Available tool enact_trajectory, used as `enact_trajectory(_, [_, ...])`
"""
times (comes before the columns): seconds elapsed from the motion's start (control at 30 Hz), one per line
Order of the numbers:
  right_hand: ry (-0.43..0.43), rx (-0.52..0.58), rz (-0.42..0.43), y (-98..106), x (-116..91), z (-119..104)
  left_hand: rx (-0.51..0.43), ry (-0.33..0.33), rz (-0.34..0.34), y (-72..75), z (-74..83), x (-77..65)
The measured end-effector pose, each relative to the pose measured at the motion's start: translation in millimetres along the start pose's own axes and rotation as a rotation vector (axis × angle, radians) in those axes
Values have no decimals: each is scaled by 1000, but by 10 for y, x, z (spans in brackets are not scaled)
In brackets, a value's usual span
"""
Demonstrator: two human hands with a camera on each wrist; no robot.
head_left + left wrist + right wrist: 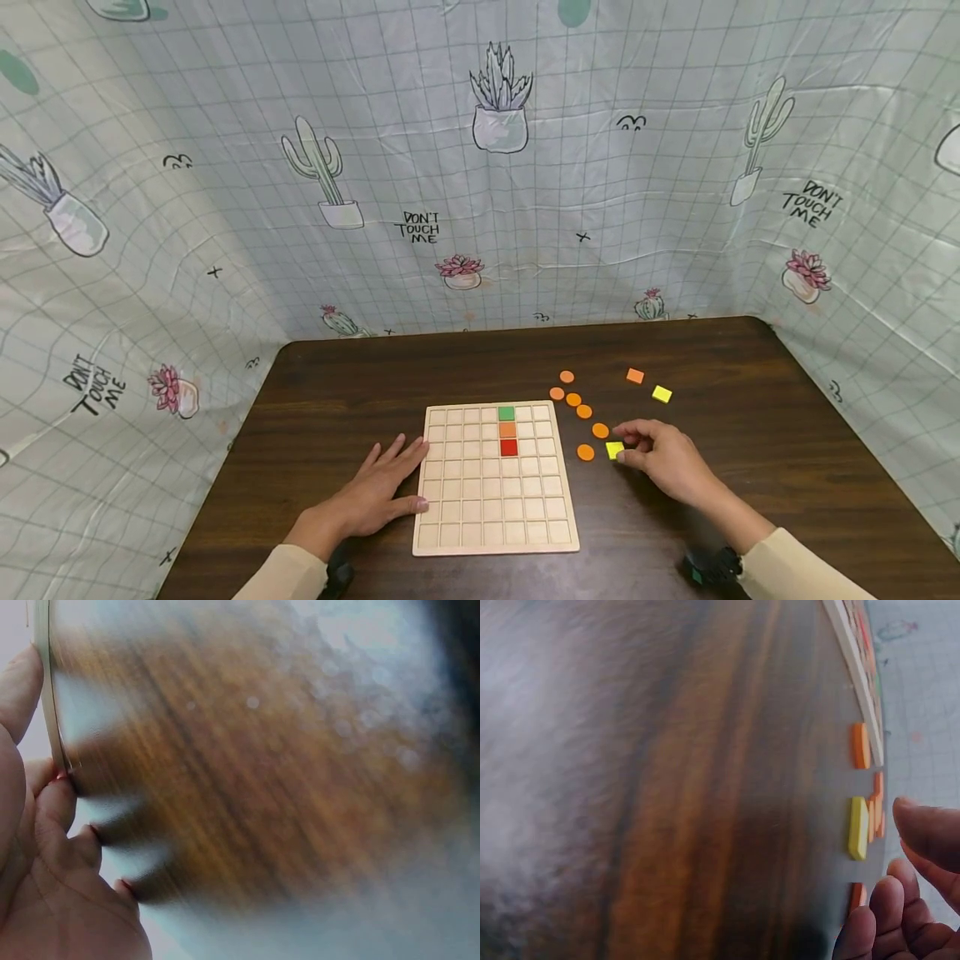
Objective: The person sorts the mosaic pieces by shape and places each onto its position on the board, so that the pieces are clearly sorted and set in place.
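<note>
A pale wooden grid board (pixel 491 534) lies on the table. In one column its cells hold a green square (pixel 507 413), an orange square (pixel 507 430) and a red square (pixel 509 447). My left hand (pixel 372 493) is spread on the tabletop, thumb and fingertips at the board's left edge. In the left wrist view that hand (pixel 60 892) shows its palm beside the board's rim (pixel 52 712). My right hand (pixel 667 458) hovers by a yellow square (pixel 614 450), thumb and fingers apart. The right wrist view shows the yellow square (pixel 858 829) flat on the wood, just off the thumb tip.
Several orange discs (pixel 584 412) are scattered right of the board. Farther back lie a second orange square (pixel 635 376) and another yellow square (pixel 662 393). The dark wooden table (pixel 337 392) is bordered by a hanging cactus-print cloth (pixel 390 167) at the back and sides.
</note>
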State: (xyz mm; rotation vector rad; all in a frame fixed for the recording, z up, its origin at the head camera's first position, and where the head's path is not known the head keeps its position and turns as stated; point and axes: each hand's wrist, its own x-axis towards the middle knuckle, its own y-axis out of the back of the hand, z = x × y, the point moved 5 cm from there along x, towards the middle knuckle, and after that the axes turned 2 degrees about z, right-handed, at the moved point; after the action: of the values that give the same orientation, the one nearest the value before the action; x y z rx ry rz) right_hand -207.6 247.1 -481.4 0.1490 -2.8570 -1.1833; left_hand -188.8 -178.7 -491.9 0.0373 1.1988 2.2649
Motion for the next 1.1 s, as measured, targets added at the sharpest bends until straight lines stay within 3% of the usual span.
enact_trajectory(1.1, [-21, -69, 33, -108, 20, 150, -17, -29, 37, -27, 5, 2])
